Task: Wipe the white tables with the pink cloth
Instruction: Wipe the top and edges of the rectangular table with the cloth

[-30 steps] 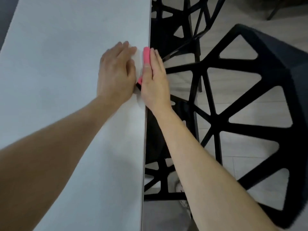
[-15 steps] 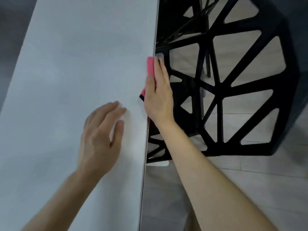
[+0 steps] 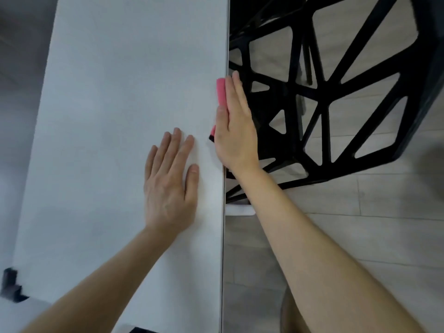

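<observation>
View from above, looking down the long right edge of a white counter (image 3: 120, 92).

The step in hand appears to be wiping that edge rather than the top. The pink cloth (image 3: 221, 92) is folded over the edge, a strip of it showing on top. The rest is hidden under the right hand (image 3: 236, 131), apart from a small dark corner peeking out near the heel of the hand.

The right hand stands on its side against the edge, palm facing the counter. Its fingers (image 3: 237, 92) are straight and close together, pointing away from the person, and they press the cloth flat to the edge. The thumb lies along the top, just inside the edge. Nothing is curled round the cloth; it is held by pressure alone.

The left hand (image 3: 168, 183) lies palm down on the counter, just inside the edge and a little nearer the person than the right hand. Its fingers are spread, relaxed, and hold nothing. It seems to be bracing.

Beyond the edge stands a black chair (image 3: 336, 92) with an open lattice frame, on a pale floor (image 3: 360, 236).

The next move likely calls for sliding the cloth along the edge under steady sideways pressure, so it does not slip off.
</observation>
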